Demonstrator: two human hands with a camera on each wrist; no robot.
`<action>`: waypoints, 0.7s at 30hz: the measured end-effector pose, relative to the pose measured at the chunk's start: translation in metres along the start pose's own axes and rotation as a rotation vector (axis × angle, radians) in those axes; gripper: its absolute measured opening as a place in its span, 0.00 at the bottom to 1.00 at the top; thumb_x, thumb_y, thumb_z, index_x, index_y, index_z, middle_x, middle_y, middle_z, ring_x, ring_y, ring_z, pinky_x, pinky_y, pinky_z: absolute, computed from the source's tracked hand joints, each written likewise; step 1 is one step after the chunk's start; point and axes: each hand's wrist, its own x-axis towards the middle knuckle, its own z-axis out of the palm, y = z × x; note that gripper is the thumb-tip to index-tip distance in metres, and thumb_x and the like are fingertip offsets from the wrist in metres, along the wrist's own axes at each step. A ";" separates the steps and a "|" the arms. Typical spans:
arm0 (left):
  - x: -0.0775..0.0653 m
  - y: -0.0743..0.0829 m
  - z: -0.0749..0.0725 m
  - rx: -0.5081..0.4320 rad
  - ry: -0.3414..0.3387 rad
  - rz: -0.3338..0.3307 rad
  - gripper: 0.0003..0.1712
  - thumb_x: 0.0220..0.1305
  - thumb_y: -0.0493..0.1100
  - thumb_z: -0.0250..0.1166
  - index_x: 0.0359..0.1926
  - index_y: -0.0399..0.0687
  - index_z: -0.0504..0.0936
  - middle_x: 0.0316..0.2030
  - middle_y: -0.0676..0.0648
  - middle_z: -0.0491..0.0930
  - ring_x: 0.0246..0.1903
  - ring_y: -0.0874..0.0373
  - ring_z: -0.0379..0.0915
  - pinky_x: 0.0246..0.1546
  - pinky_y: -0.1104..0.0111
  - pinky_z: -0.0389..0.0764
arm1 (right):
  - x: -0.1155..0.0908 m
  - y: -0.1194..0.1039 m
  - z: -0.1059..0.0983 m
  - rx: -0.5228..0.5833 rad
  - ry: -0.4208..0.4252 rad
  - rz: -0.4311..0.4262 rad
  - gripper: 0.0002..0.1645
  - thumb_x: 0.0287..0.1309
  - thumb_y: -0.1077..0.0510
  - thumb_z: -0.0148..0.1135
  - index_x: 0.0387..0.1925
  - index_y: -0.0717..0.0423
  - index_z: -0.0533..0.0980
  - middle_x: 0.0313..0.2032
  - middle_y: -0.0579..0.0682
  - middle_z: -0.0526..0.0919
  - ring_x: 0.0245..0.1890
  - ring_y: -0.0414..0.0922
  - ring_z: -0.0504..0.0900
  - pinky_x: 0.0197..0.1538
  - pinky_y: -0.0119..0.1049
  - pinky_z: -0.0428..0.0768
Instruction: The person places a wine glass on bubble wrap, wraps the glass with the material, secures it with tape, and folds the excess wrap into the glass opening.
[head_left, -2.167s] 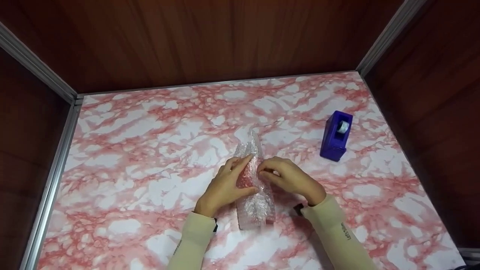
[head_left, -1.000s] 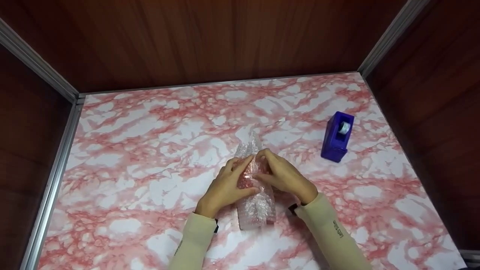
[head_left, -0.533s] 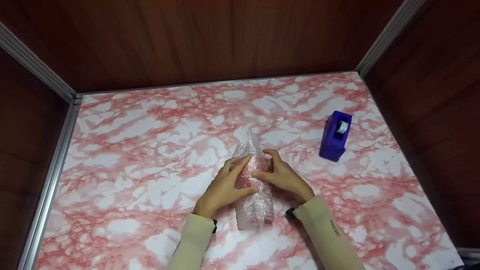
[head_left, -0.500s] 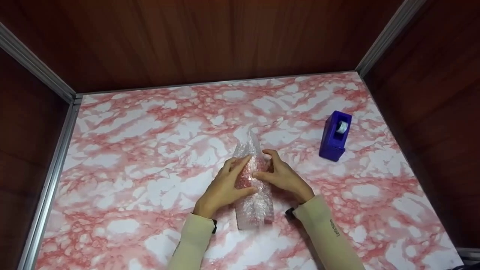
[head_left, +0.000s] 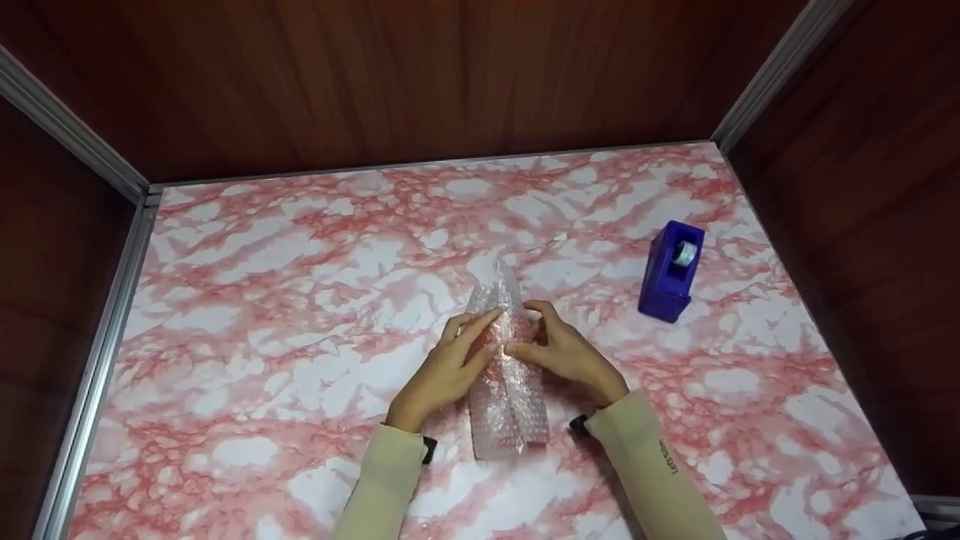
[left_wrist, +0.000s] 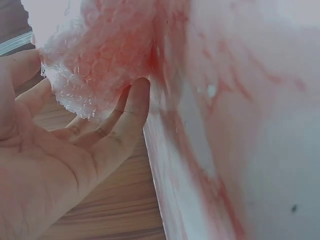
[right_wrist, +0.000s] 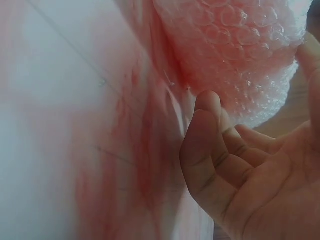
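Note:
A long bundle of clear bubble wrap (head_left: 499,420) lies lengthwise on the table, its loose ends sticking out at the far and near sides. Something reddish shows through its middle; what it is cannot be made out. My left hand (head_left: 442,371) grips the bundle's left side, thumb and index finger on top. From the right, my right hand (head_left: 574,356) holds it with the thumb on top and the fingers curled down the side. The two thumb tips almost meet over the wrap. In both wrist views the bubbly wrap (left_wrist: 95,60) sits between thumb and fingers.
A purple tape dispenser (head_left: 667,274) with a roll of clear tape stands to the right of the bundle. The red-and-white marbled table (head_left: 300,247) is bounded by dark wood panels (head_left: 420,82) at the back and both sides, with metal rails at the corners.
My right fingers have gone from the bundle's top edge to spread down its right side. My left thumb has slid away from me, up beside the right thumb. The wrap's near end lies flatter.

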 end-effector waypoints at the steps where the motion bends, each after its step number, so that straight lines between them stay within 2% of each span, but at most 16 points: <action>1: 0.000 0.000 0.000 -0.009 0.013 -0.008 0.33 0.76 0.58 0.54 0.77 0.70 0.57 0.70 0.44 0.56 0.62 0.38 0.66 0.60 0.44 0.69 | 0.000 0.001 0.000 0.022 -0.008 0.007 0.51 0.57 0.34 0.68 0.74 0.44 0.55 0.42 0.55 0.79 0.38 0.49 0.80 0.41 0.44 0.78; 6: -0.001 0.001 0.000 -0.047 0.074 -0.107 0.45 0.71 0.62 0.58 0.80 0.58 0.48 0.72 0.41 0.48 0.62 0.36 0.65 0.61 0.44 0.68 | 0.001 0.004 0.001 0.166 -0.070 0.023 0.49 0.59 0.38 0.69 0.73 0.48 0.57 0.50 0.57 0.80 0.47 0.50 0.83 0.47 0.47 0.82; 8: -0.001 0.001 0.000 -0.064 0.080 -0.157 0.50 0.70 0.64 0.59 0.80 0.52 0.44 0.73 0.38 0.48 0.64 0.34 0.63 0.62 0.44 0.66 | 0.002 0.005 0.001 0.187 -0.080 0.022 0.47 0.60 0.39 0.69 0.73 0.51 0.60 0.51 0.58 0.81 0.48 0.51 0.83 0.47 0.47 0.82; 13: -0.002 -0.002 0.000 -0.127 0.044 -0.242 0.55 0.68 0.67 0.58 0.79 0.42 0.43 0.73 0.32 0.54 0.69 0.36 0.56 0.66 0.46 0.61 | 0.002 0.005 0.002 0.157 -0.076 0.026 0.42 0.62 0.39 0.67 0.69 0.56 0.66 0.52 0.57 0.81 0.49 0.50 0.82 0.50 0.46 0.81; 17: -0.002 -0.004 0.001 -0.149 0.026 -0.287 0.57 0.67 0.69 0.58 0.80 0.43 0.42 0.72 0.31 0.58 0.68 0.38 0.59 0.66 0.48 0.63 | 0.002 0.006 0.002 0.133 -0.073 0.027 0.39 0.64 0.41 0.66 0.67 0.58 0.68 0.52 0.57 0.81 0.49 0.50 0.81 0.51 0.46 0.80; 21: -0.001 -0.004 0.003 -0.174 0.034 -0.300 0.58 0.66 0.69 0.59 0.80 0.42 0.41 0.69 0.30 0.62 0.66 0.39 0.63 0.64 0.49 0.65 | 0.002 0.008 0.002 0.130 -0.069 0.023 0.36 0.66 0.45 0.64 0.67 0.61 0.68 0.52 0.58 0.80 0.50 0.51 0.81 0.51 0.47 0.79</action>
